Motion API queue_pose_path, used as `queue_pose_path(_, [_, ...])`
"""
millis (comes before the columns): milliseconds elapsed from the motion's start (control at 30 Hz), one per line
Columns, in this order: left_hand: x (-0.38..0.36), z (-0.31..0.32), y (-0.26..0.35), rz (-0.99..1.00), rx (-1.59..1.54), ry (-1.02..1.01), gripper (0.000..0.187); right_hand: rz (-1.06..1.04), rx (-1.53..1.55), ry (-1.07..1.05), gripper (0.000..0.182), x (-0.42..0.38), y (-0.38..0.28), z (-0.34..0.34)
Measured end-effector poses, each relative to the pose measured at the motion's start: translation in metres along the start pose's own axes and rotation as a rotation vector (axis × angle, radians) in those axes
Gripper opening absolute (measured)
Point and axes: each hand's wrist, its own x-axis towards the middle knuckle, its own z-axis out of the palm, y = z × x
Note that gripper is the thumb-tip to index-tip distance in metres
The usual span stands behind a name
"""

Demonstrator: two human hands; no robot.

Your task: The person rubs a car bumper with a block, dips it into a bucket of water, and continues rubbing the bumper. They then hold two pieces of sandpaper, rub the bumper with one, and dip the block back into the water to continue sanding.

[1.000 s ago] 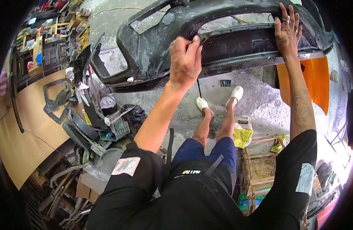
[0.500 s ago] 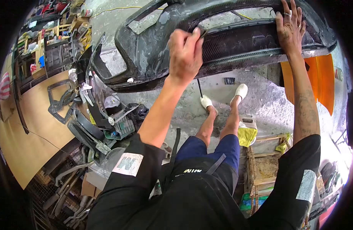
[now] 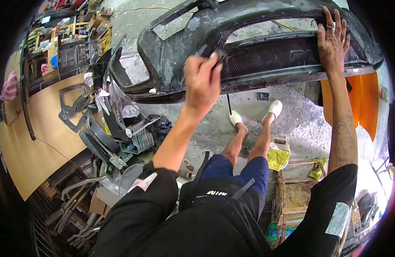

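At our far left we see a red-and-white striped cloth (image 3: 9,87) above a broad, tan, flat board (image 3: 34,137), with a black, hollow, angular frame (image 3: 66,115) at its right edge. Next comes a grey-green, slatted plastic crate (image 3: 142,143). Above it, the long, dark panel with a woven, carbon-like surface (image 3: 174,60) stretches across the upper middle to the right, in front of us. Our left hand (image 3: 201,83) is over its left-centre part, fingers pinched around a small dark piece (image 3: 222,58); blur keeps us from telling quite what it is. Below the panel are our white slip-on shoes (image 3: 273,109), then a bright yellow cloth (image 3: 278,159) and a rough, pale wooden rack (image 3: 285,210). Our right hand (image 3: 333,49), ringed, lies flat on the panel's right part, fingers extended and slightly spread, clasping nothing. Beyond that forearm stands a curved, glossy orange sheet (image 3: 363,107).
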Motion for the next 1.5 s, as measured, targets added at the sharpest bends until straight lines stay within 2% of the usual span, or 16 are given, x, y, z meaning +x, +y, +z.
queue_pose_path(67, [0.030,0.036,0.002,0.070,-0.042,0.023,0.029,-0.013,0.007,-0.001,0.059,0.000,0.000,-0.001])
queue_pose_path(133, [0.035,0.041,0.001,0.110,-0.020,0.063,0.027,-0.028,0.019,-0.006,0.060,0.003,-0.010,-0.012])
queue_pose_path(200, [0.013,0.023,-0.004,0.075,-0.014,0.019,0.026,0.208,-0.171,-0.276,0.063,0.007,-0.026,-0.027])
queue_pose_path(333, [0.040,0.045,-0.001,0.139,-0.035,0.048,0.027,0.166,-0.196,-0.178,0.063,0.001,-0.024,-0.019])
queue_pose_path(467, [0.014,0.029,-0.009,0.113,-0.012,0.021,0.026,0.154,-0.234,-0.188,0.063,0.003,-0.025,-0.020])
queue_pose_path(500, [0.013,0.021,-0.005,0.084,-0.026,0.009,0.026,0.219,-0.186,-0.274,0.064,0.010,-0.031,-0.030])
queue_pose_path(633, [0.040,0.047,0.002,0.128,-0.012,0.046,0.026,0.158,-0.222,-0.228,0.064,0.007,-0.027,-0.026])
queue_pose_path(767, [0.001,0.026,-0.013,0.111,0.004,0.023,0.022,0.218,-0.164,-0.285,0.063,0.013,-0.031,-0.029])
queue_pose_path(900, [0.043,0.050,0.001,0.153,-0.020,0.059,0.023,0.213,-0.183,-0.257,0.063,0.009,-0.029,-0.029])
queue_pose_path(1067, [0.001,0.024,-0.011,0.080,0.000,0.003,0.028,0.188,-0.192,-0.240,0.063,0.006,-0.028,-0.027])
queue_pose_path(1133, [0.022,0.044,-0.005,0.126,-0.035,0.086,0.025,0.206,-0.187,-0.256,0.063,0.009,-0.032,-0.031])
queue_pose_path(1200, [0.051,0.057,0.004,0.177,-0.031,0.047,0.023,0.222,-0.221,-0.228,0.063,0.007,-0.037,-0.028])
queue_pose_path(1267, [0.054,0.047,0.001,0.153,-0.195,0.085,0.025,0.212,-0.219,-0.248,0.064,0.005,-0.036,-0.027])
queue_pose_path(1333, [0.036,0.008,-0.004,0.048,-0.128,0.129,0.027,0.195,-0.240,-0.267,0.065,0.007,-0.025,-0.025])
queue_pose_path(1400, [0.009,-0.016,-0.011,-0.067,-0.090,0.069,0.027,0.176,-0.253,-0.254,0.066,0.005,-0.024,-0.023])
queue_pose_path(1500, [0.018,0.013,-0.006,0.120,0.041,-0.026,0.025,0.194,-0.278,-0.269,0.066,0.005,-0.021,-0.018])
